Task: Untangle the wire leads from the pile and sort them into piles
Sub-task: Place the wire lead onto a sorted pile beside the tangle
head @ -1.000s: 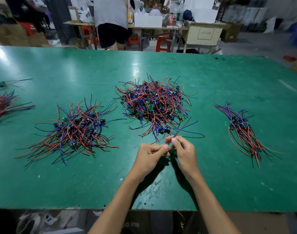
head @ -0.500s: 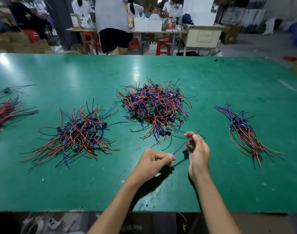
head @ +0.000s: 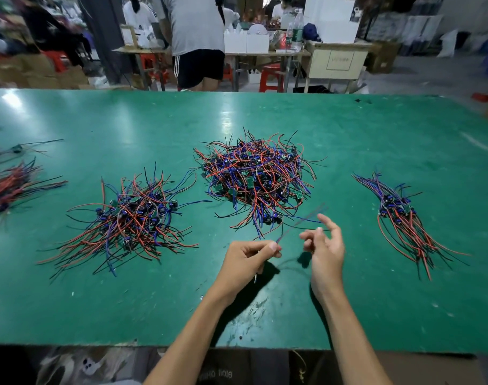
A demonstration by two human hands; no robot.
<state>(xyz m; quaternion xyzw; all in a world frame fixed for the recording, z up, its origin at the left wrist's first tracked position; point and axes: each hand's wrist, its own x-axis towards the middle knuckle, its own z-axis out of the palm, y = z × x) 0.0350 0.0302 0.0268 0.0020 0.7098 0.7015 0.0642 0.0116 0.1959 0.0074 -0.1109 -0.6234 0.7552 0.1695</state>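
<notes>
Green worktable (head: 70,301) in a busy workshop, both hands low at centre over sorted wire piles.

Left hand (head: 247,259) pinches the near end of a blurred wire lead (head: 298,222) between thumb and forefinger, the lead slanting toward 1 o'clock above the table. Right hand (head: 324,248) sits just beside it, fingers loosely spread and half curled; whether it touches the lead I cannot tell. At 12 o'clock from the hands lies the big tangled pile (head: 255,179) of red, blue and black leads. At 9 o'clock is a flatter pile (head: 131,218), at 3 o'clock an aligned bundle (head: 404,218), and another bundle (head: 7,187) sits at the table's left edge. Beyond the table a person (head: 197,40) stands by cluttered benches.
</notes>
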